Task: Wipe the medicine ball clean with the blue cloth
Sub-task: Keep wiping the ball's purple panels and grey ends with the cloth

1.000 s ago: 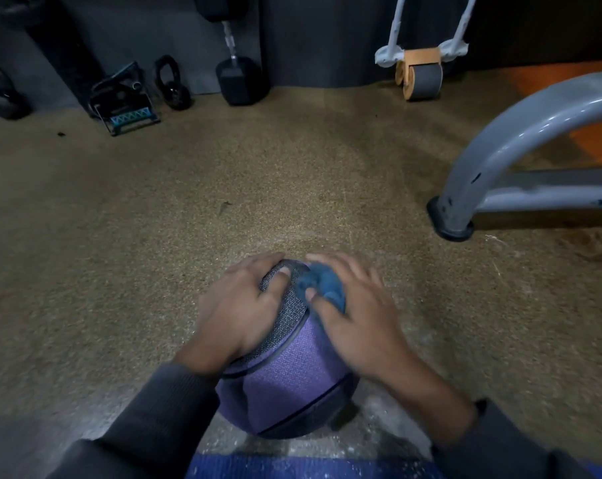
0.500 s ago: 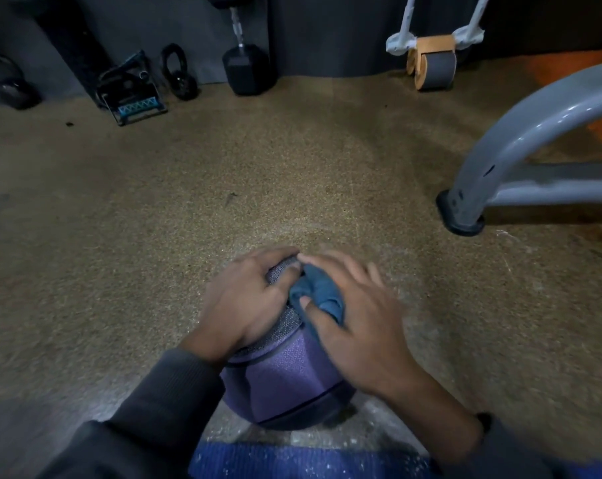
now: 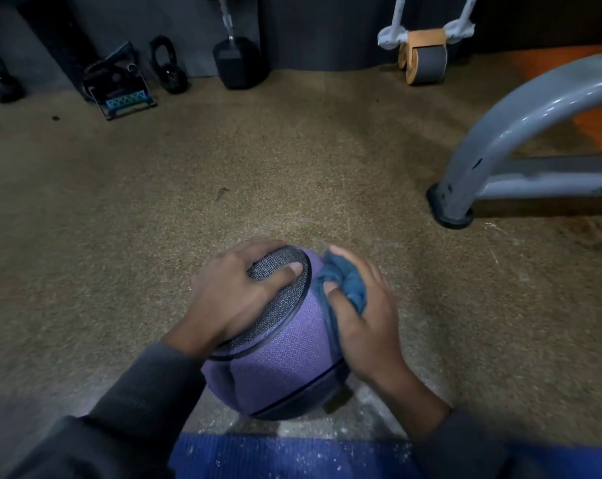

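Facing up-left: medicine ball [image 3: 285, 354] grey panel, under left hand [image 3: 237, 295].

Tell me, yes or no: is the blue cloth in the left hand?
No, the blue cloth is bunched under the right hand, while the left hand rests bare on the medicine ball.

One purple medicine ball [image 3: 285, 354]. One blue cloth [image 3: 344, 281]. Two hands: left hand [image 3: 237, 292], right hand [image 3: 368, 312]. One hex dumbbell [image 3: 239, 60]. One kettlebell [image 3: 169, 69]. One ab wheel [image 3: 425, 57]. One grey curved frame [image 3: 520, 133]. One blue mat [image 3: 292, 458].
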Motion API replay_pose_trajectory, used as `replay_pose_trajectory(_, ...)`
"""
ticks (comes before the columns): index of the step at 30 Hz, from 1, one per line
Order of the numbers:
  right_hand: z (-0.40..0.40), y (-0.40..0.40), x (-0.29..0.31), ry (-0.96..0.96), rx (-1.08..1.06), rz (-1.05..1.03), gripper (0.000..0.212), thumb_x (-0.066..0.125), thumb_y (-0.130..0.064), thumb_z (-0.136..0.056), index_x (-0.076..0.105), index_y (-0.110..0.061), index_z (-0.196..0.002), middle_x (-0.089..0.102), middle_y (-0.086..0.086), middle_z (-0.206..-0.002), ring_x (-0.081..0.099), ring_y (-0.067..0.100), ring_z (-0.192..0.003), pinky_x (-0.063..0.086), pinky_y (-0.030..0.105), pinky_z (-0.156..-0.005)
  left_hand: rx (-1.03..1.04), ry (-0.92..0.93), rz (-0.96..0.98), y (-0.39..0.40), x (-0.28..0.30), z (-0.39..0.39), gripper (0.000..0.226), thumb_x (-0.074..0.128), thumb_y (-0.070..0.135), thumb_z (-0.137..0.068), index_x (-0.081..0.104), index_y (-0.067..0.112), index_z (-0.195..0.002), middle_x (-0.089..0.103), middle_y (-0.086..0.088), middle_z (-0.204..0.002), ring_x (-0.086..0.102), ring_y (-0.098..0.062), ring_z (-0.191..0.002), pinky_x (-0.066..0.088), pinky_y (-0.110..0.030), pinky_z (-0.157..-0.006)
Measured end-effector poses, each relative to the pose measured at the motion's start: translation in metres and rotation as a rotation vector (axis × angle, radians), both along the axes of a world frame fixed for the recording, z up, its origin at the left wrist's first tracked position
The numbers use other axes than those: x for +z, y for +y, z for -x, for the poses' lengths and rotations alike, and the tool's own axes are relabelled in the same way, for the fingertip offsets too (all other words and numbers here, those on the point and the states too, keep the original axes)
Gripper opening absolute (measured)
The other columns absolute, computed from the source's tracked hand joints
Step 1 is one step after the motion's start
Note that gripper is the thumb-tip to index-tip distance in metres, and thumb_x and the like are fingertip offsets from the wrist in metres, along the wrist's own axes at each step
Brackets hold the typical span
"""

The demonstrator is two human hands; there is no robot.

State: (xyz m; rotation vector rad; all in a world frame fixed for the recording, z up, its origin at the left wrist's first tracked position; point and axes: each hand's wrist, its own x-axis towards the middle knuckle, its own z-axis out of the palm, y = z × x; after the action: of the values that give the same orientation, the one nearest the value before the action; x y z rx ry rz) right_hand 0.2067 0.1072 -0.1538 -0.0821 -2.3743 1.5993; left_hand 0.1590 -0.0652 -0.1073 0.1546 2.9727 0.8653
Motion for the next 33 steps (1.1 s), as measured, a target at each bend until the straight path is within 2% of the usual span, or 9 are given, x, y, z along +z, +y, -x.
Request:
replay_pose_trajectory(5, 0.029, 0.018, -0.022, -0.397, -0.1, 0.423, 0.022, 0.06, -0.042, -0.086, 0.066, -0.039, -0.106, 0.071, -0.002, -0.114, 0.065, 0.02, -0.107, 0.048, 0.045, -0.099, 0.009, 0.01, -0.002, 0.004, 0.004, -0.003, 0.074, 0.039, 0.09, -0.068, 0.058, 0.05, -0.127, 0.053, 0.028, -0.138, 0.05, -0.005, -0.127, 0.039, -0.036, -0.107)
replay_pose_trajectory(9, -0.005, -0.003, -0.006, -0.139, -0.084, 0.081, 0.046, 0.05, -0.052, -0.083, 0.054, -0.044, -0.127, 0.054, -0.022, -0.132, 0.049, 0.005, -0.122, 0.041, 0.04, -0.104, 0.059, -0.02, -0.011, 0.005, 0.005, -0.001, 0.071, 0.044, 0.089, -0.064, 0.058, 0.054, -0.124, 0.052, 0.03, -0.138, 0.051, -0.006, -0.126, 0.04, -0.034, -0.104)
replay_pose_trajectory(13, -0.021, -0.017, 0.003, 0.14, -0.075, -0.173, 0.049, 0.047, -0.047, -0.087, 0.053, -0.035, -0.134, 0.051, -0.018, -0.136, 0.041, 0.001, -0.124, 0.035, 0.029, -0.1, 0.076, -0.004, -0.068, -0.003, 0.002, -0.003, 0.07, 0.048, 0.086, -0.063, 0.061, 0.052, -0.122, 0.055, 0.03, -0.135, 0.053, -0.004, -0.124, 0.039, -0.032, -0.105)
replay_pose_trajectory(18, 0.014, 0.01, -0.035, -0.235, -0.139, 0.496, 0.04, 0.054, -0.053, -0.077, 0.061, -0.044, -0.115, 0.064, -0.01, -0.124, 0.06, 0.011, -0.115, 0.045, 0.048, -0.105, 0.099, -0.002, -0.063, -0.002, 0.003, -0.003, 0.069, 0.046, 0.088, -0.066, 0.058, 0.054, -0.124, 0.054, 0.03, -0.136, 0.051, -0.006, -0.125, 0.039, -0.034, -0.101)
replay_pose_trajectory(21, 0.002, -0.002, -0.023, -0.155, -0.17, 0.258, 0.047, 0.05, -0.056, -0.079, 0.055, -0.046, -0.125, 0.056, -0.019, -0.131, 0.053, 0.009, -0.122, 0.043, 0.047, -0.105, 0.121, -0.017, -0.101, -0.002, 0.002, 0.003, 0.062, 0.051, 0.086, -0.066, 0.062, 0.055, -0.119, 0.059, 0.029, -0.13, 0.055, -0.007, -0.12, 0.041, -0.033, -0.099)
replay_pose_trajectory(24, -0.027, -0.03, 0.005, 0.161, -0.123, -0.12, 0.05, 0.05, -0.05, -0.084, 0.053, -0.039, -0.132, 0.047, -0.021, -0.135, 0.044, 0.009, -0.122, 0.04, 0.038, -0.096, 0.108, 0.003, -0.128, -0.007, 0.0, 0.003, 0.067, 0.049, 0.086, -0.062, 0.064, 0.052, -0.118, 0.061, 0.027, -0.128, 0.057, -0.006, -0.118, 0.043, -0.033, -0.102)
replay_pose_trajectory(26, -0.025, -0.03, 0.004, 0.234, -0.09, -0.152, 0.049, 0.05, -0.047, -0.084, 0.055, -0.035, -0.132, 0.051, -0.016, -0.135, 0.046, 0.01, -0.122, 0.04, 0.035, -0.096, 0.088, 0.025, -0.119, -0.011, -0.002, -0.004, 0.069, 0.048, 0.086, -0.065, 0.063, 0.049, -0.122, 0.06, 0.027, -0.13, 0.056, -0.004, -0.12, 0.042, -0.033, -0.104)
replay_pose_trajectory(30, 0.017, -0.001, -0.03, -0.253, -0.19, 0.544, 0.018, 0.058, -0.027, -0.093, 0.065, -0.031, -0.109, 0.067, -0.008, -0.108, 0.063, 0.022, -0.109, 0.048, 0.038, -0.092, 0.093, 0.07, -0.114, -0.015, -0.004, -0.015, 0.066, 0.048, 0.086, -0.069, 0.059, 0.051, -0.125, 0.058, 0.027, -0.132, 0.055, -0.005, -0.12, 0.043, -0.041, -0.105)
replay_pose_trajectory(33, 0.022, 0.0, -0.031, -0.323, -0.263, 0.425, 0.028, 0.056, -0.037, -0.085, 0.064, -0.034, -0.112, 0.065, -0.009, -0.113, 0.06, 0.025, -0.114, 0.045, 0.041, -0.098, 0.097, 0.079, -0.105, -0.013, -0.003, -0.013, 0.063, 0.049, 0.082, -0.069, 0.06, 0.051, -0.123, 0.058, 0.028, -0.131, 0.055, -0.005, -0.119, 0.044, -0.037, -0.103)
